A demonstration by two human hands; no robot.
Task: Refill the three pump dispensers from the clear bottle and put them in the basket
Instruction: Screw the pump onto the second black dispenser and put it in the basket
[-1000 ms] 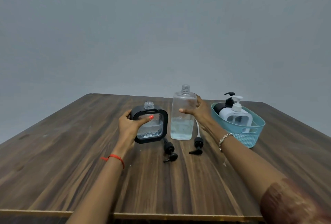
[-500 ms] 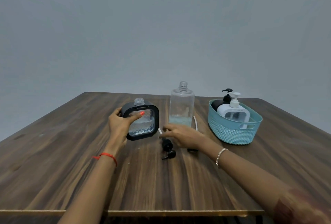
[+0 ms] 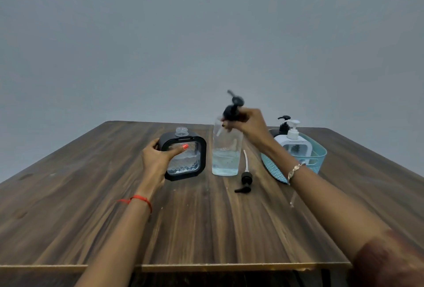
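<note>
While the left hand (image 3: pixel 158 160) clamps the black dispenser (image 3: pixel 183 157), the right hand (image 3: pixel 246 124) pinches a pump head (image 3: pixel 232 109).
Thread its tube (blurred, seemingly dangling) straight into the open neck, then twist.

Your left hand (image 3: pixel 158 159) reaches forward with the arm low, thumb laid across the front of what it grips and fingers (image 3: pixel 154 144) wrapped behind. Your right hand (image 3: pixel 249 124) is raised higher, wrist bent, fingers pinched closed around something at its tip, blurred in the frame.
</note>
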